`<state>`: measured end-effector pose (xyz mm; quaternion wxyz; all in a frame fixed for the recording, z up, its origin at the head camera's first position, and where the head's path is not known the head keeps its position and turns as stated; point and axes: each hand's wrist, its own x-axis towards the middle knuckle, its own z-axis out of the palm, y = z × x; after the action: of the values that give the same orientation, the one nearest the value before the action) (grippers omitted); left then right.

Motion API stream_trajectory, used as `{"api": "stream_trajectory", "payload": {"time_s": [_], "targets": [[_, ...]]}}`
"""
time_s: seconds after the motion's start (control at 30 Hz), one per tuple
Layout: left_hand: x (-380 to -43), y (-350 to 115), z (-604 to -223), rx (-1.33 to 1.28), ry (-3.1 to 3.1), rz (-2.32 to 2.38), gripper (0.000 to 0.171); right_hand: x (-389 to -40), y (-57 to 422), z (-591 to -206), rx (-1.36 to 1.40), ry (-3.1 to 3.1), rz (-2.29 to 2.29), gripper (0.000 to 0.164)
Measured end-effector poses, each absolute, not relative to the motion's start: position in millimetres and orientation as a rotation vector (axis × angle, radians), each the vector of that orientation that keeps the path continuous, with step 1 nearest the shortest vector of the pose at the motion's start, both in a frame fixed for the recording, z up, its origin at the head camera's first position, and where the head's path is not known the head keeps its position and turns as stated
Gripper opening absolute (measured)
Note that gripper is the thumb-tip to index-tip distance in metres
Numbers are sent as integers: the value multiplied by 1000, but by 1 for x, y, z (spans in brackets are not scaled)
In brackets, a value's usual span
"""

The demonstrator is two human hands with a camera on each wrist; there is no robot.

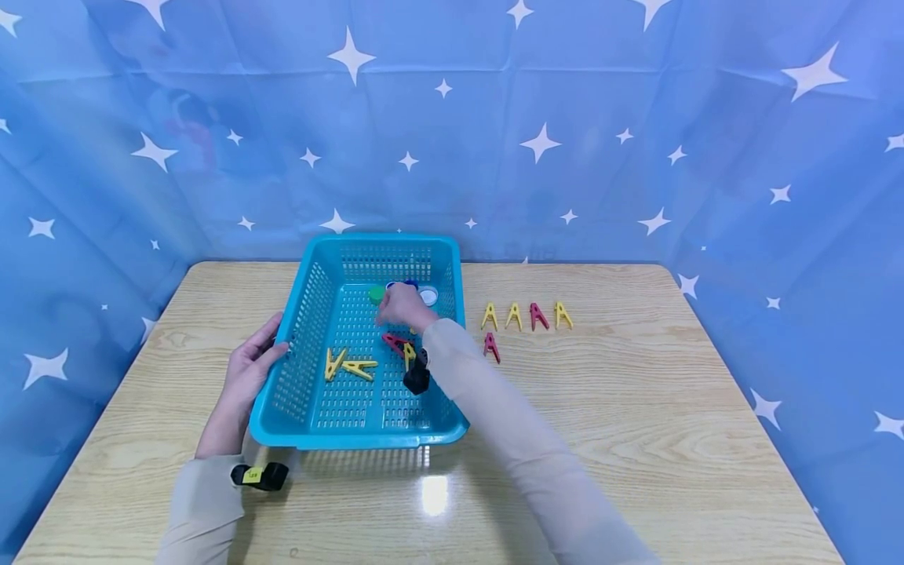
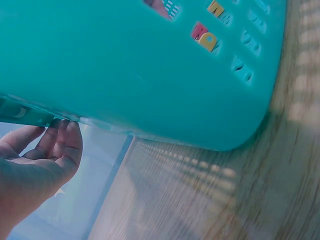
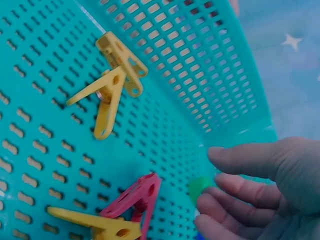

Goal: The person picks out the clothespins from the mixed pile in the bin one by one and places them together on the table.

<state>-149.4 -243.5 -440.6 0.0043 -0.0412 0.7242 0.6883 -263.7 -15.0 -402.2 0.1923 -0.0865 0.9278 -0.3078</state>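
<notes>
My left hand (image 1: 249, 362) grips the left rim of a turquoise plastic basket (image 1: 381, 441), thumb over the edge and fingers against the outer wall in the left wrist view. Inside the basket, my right hand (image 1: 406, 306) reaches over the far end, close to a green round cap (image 1: 377, 295) and a white one (image 1: 428, 297). The right wrist view shows its thumb and fingers apart, with nothing visible between them. Two yellow clothespins (image 3: 107, 95) lie on the basket floor. A red clothespin (image 3: 135, 200) and another yellow clothespin (image 3: 100, 225) overlap nearer the right side.
Right of the basket, a row of yellow clothespins (image 1: 513, 316) and a red clothespin (image 1: 539, 316) lies on the wooden table (image 1: 636, 408), with one more red clothespin (image 1: 491, 347) in front. A blue star-patterned curtain (image 1: 494, 157) hangs behind the table.
</notes>
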Motion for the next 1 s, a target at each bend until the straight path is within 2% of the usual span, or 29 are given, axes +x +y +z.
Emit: {"api": "stream_trajectory", "payload": {"time_s": [0.13,0.27,0.5,0.9,1.0], "targets": [[-149,-243,-440,-138,2268,2153,56,-265,-15,-409,-174,2556,-781,40],[-150,-244,-440,-146,2263,2144,56,-265,-14,-410,-114,2511,-754,42],[-150,-244,-439,-145,2280,2129,56,-262,-14,-414,-179,2519,-733,17],[-150,-244,-439,-132,2316,2102,55,-266,-23,-426,-226,2559,-650,12],[-150,-244,-439,-139,2313,2097,55,-269,-26,-428,-250,2574,-632,16]]}}
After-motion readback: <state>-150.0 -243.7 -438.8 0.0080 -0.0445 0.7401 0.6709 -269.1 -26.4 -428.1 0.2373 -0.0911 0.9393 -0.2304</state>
